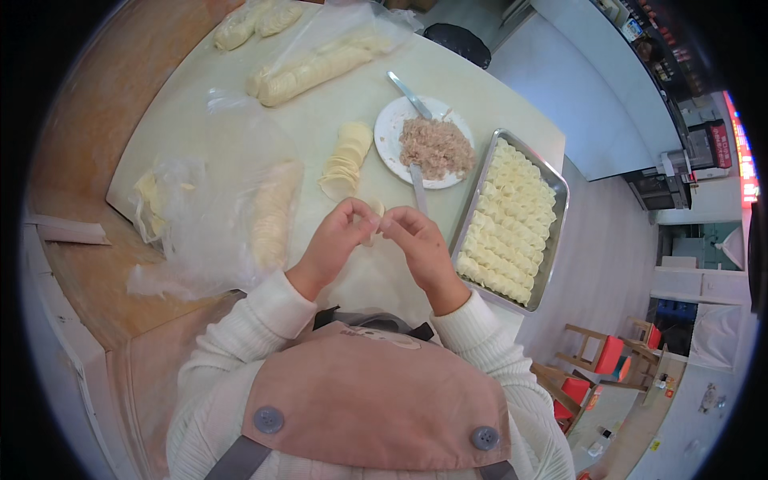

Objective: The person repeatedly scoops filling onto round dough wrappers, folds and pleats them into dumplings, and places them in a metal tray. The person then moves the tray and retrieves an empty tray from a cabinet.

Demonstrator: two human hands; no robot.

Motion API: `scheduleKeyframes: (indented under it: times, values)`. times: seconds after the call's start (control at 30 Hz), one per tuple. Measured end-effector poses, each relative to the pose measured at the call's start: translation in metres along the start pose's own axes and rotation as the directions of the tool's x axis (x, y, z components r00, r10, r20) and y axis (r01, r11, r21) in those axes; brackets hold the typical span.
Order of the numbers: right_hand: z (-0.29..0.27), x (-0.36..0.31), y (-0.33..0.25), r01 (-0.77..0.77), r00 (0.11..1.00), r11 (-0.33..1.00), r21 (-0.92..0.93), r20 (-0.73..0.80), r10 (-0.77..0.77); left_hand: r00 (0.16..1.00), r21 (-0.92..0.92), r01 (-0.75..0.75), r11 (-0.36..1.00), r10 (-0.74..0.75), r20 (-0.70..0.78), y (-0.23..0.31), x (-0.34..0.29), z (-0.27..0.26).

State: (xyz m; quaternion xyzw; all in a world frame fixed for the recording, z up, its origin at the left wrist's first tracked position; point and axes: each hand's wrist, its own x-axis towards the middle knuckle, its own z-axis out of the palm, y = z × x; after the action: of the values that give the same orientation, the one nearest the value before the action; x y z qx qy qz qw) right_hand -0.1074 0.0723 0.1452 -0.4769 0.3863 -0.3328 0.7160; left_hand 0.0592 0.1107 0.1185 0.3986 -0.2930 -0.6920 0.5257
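From far off, I have the small, thin, pale cream piece of dough (376, 207) up between my two hands, over the pale, smooth surface (344, 88). The fingers of my left hand (330, 240) are closed on one side of it. The fingers of my right hand (422, 250) pinch it at the other side. They hide most of it, so I can't tell if anything is inside.

I think it is very light and soft, and floppy like a wet leaf. It may stick a bit, and a hard pull could tear it. I would hold it by the rim with just the tips, and press gently, since the middle looks the easiest to poke through.

Just beyond my hands lies a leaning row of thin, round, pale yellow dough sheets (348, 156). They look just as bendy, so I'd lift one by its edge.
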Motion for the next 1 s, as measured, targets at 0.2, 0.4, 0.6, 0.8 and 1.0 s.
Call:
scheduleKeyframes:
  times: [0.2, 0.4, 0.6, 0.8, 1.0]
  values:
    - [0.004, -0.003, 0.002, 0.015, 1.000, 0.979, 0.205, 0.007, -0.017, 0.992, -0.186, -0.106, 0.977, 0.091, -0.091, -0.011, -0.001, -0.003]
    - [-0.014, 0.003, 0.004, -0.132, 0.991, 0.890, 0.436, 0.075, 0.110, 0.981, -0.584, -0.123, 0.802, 0.010, -0.193, 0.003, 0.007, -0.024]
    - [-0.058, 0.025, 0.034, 0.094, 0.911, 0.162, -0.982, 0.019, -0.413, 0.992, -0.408, -0.023, 0.913, -0.029, -0.122, -0.006, 0.017, -0.024]
    - [-0.070, 0.045, 0.052, -0.110, 0.956, 0.245, -0.963, -0.169, -0.238, 0.979, 0.594, -0.198, 0.780, 0.181, 0.089, -0.020, 0.033, -0.019]
    - [-0.086, 0.029, 0.026, -0.208, 0.955, 0.199, -0.958, -0.243, -0.171, 0.980, -0.219, 0.106, 0.970, -0.139, -0.140, -0.038, 0.072, -0.023]
